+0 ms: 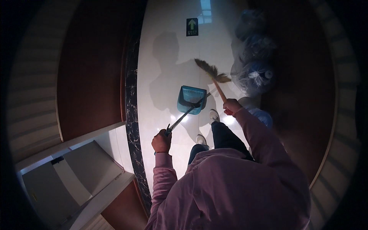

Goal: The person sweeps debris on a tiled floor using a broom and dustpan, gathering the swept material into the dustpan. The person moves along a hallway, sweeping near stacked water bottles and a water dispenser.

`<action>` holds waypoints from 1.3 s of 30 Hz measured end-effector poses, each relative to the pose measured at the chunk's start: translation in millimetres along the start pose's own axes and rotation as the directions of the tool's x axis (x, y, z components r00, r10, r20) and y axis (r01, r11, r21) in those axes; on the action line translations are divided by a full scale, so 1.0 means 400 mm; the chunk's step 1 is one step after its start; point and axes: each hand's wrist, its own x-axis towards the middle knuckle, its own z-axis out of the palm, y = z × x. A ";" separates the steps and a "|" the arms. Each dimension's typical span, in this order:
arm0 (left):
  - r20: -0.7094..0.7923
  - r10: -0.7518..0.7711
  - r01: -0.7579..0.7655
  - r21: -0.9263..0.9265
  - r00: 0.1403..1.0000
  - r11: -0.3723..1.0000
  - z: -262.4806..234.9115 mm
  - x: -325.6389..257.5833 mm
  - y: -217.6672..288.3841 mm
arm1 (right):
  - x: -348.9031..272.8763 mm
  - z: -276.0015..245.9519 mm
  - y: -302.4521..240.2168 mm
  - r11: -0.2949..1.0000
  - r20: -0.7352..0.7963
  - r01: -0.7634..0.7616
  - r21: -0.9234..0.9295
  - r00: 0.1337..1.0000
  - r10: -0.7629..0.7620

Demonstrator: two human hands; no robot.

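- So in the head view, your left hand (161,142) was wrapped around the dark end of the dustpan handle (183,117), fingers curled in on it.
- The blue dustpan (189,99) sat out ahead of that hand, around the middle of the walkway and in front of your feet. Couldn't tell if it was touching the floor (172,53) or held just off it.
- Your right hand (231,107) was gripping the broom handle (220,91), a light wooden-looking stick, with the fingers closed round it.
- The broom's bristles (210,69) fanned out up and left from there, beyond the dustpan and apart from it. No way to tell if they met the floor.
- Off to your right, a row of clear plastic bags (255,74) ran alongside the dark brown panel (303,84).
- Further up the pale, shiny floor was a dark sign (192,27) with an arrow pointing away from you, and your shadow (163,76) fell left of the bristles.
- Black marbled trim (132,99) edged the left side.
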 end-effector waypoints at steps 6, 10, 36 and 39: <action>-0.047 0.087 -0.087 -0.004 0.995 0.996 -0.070 0.129 0.082 | -0.087 -0.093 -0.109 0.931 0.258 -0.083 0.357 0.966 -0.013; -0.061 0.074 -0.076 -0.035 0.995 0.996 -0.129 0.205 0.110 | -0.153 -0.090 -0.163 0.952 0.287 0.028 0.305 0.951 -0.120; -0.048 0.137 -0.143 -0.149 0.989 0.979 -0.269 0.972 0.558 | 0.127 -0.262 -0.929 0.942 0.089 0.286 -0.177 0.958 -0.274; -0.040 0.158 -0.162 -0.150 0.987 0.975 -0.285 1.055 0.658 | 0.211 -0.322 -1.072 0.992 -0.049 0.103 0.069 0.994 -0.100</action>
